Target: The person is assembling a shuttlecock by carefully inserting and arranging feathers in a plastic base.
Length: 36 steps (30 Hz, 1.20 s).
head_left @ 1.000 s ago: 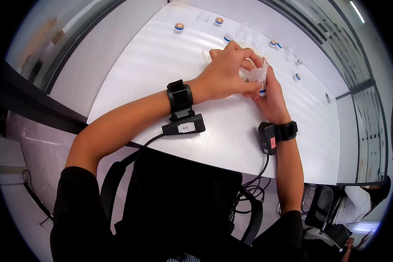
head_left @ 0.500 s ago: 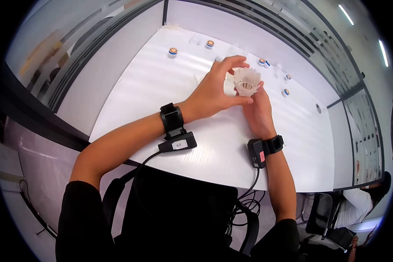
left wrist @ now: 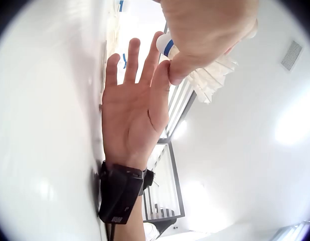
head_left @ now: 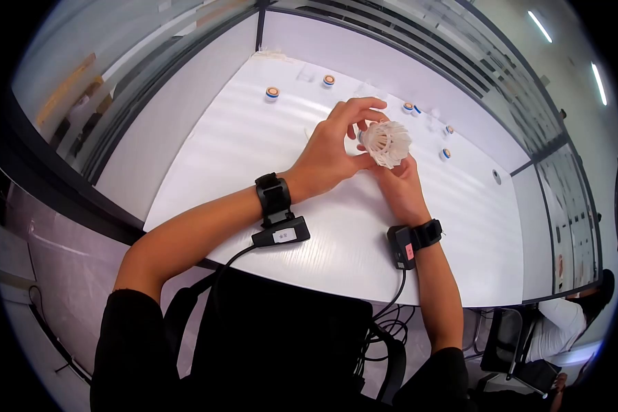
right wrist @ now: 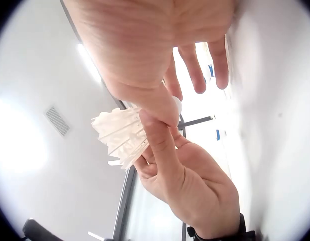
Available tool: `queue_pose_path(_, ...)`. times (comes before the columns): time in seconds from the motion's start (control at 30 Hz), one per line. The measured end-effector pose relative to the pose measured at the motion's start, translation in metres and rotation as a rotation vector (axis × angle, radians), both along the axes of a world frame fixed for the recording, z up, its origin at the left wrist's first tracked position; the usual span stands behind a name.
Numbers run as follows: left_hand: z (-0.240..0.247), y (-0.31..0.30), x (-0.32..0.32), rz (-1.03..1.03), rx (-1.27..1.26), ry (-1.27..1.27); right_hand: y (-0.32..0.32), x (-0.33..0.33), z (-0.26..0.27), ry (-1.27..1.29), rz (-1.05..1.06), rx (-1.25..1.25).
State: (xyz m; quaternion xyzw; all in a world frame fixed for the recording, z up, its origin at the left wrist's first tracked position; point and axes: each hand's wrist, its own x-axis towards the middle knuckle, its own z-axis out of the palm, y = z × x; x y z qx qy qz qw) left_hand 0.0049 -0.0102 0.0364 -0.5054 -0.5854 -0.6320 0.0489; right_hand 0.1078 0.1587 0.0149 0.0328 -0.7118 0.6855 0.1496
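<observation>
The shuttlecock (head_left: 391,145) is up off the desk (head_left: 343,257), over its middle, with the open feathers (right wrist: 120,135) facing the right edge and the blue-banded cork (left wrist: 163,44) the left. My left hand (head_left: 326,151) pinches it near where feathers meet cork; my right hand (head_left: 402,192) seems to pinch the cork end between thumb and forefinger, other fingers straight. I judge this step to be turning it to look it over; the next move calls for a gentle hold at the cork, sparing the feathers. Further out, two round pieces (head_left: 272,92) stand towards the far left corner, three similar pieces (head_left: 446,154) towards the far edge's right half.
</observation>
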Motion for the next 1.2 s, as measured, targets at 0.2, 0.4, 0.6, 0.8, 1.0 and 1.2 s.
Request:
queue_pose_path(0.2, -0.004, 0.003, 0.002, -0.079, 0.009, -0.023, 0.004, -0.002, -0.001, 0.040, -0.068, 0.107)
queue_pose_path(0.4, -0.005, 0.001, 0.001, -0.054, -0.003, 0.101, -0.001, 0.000, 0.004, 0.095, -0.105, 0.018)
queue_pose_path(0.6, -0.003, 0.001, 0.001, -0.047, -0.028, 0.073, 0.004, -0.003, 0.001, 0.129, -0.181, 0.130)
queue_pose_path(0.8, -0.011, 0.005, -0.001, -0.004, -0.049, -0.034, 0.000, -0.001, 0.005, 0.105, -0.237, 0.097)
queue_pose_path(1.0, -0.010, 0.006, 0.000, 0.000, -0.083, 0.022, -0.002, -0.001, 0.006, 0.092, -0.253, 0.062)
queue_pose_path(1.2, -0.012, 0.008, 0.000, 0.017, -0.051, 0.040, 0.003, -0.001, 0.002, 0.051, -0.248, 0.052)
